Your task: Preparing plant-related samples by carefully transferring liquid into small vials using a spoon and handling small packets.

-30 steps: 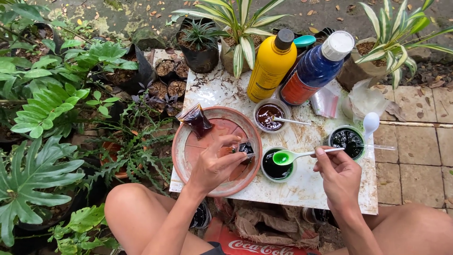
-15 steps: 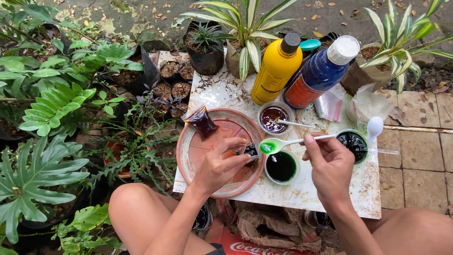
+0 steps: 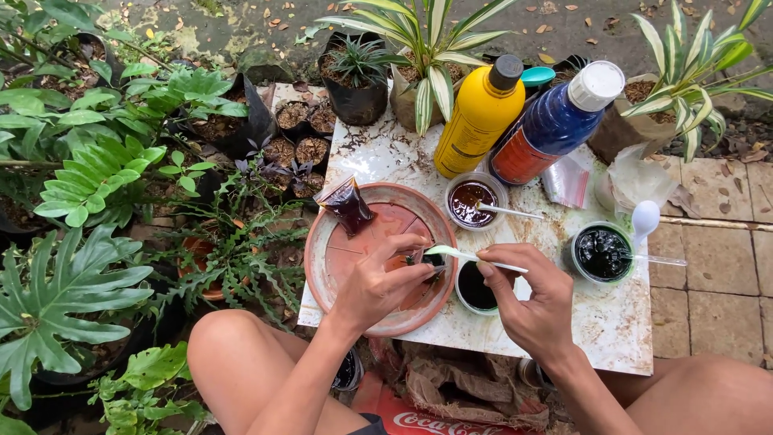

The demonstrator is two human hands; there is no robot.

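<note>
My right hand (image 3: 533, 302) grips a white plastic spoon (image 3: 467, 256) and tips its bowl toward my left hand (image 3: 377, 282). My left hand rests in a terracotta saucer (image 3: 330, 266) and pinches a small dark item (image 3: 427, 262) with a bit of green on it, right under the spoon's bowl. A small clear cup of dark liquid (image 3: 473, 292) sits just below the spoon. A small plastic bag of dark liquid (image 3: 348, 206) lies at the saucer's far rim.
On the marbled white tabletop (image 3: 612, 322) stand a yellow bottle (image 3: 480, 117), a blue bottle (image 3: 555, 125), a cup of brown liquid with a stick (image 3: 473, 201), and a cup of black granules (image 3: 602, 252) with a white spoon (image 3: 644, 219). Potted plants (image 3: 97, 177) crowd the left and back.
My right hand has carried the spoon leftward from over the cup to above the item in my left hand. My left hand stayed in the saucer.
</note>
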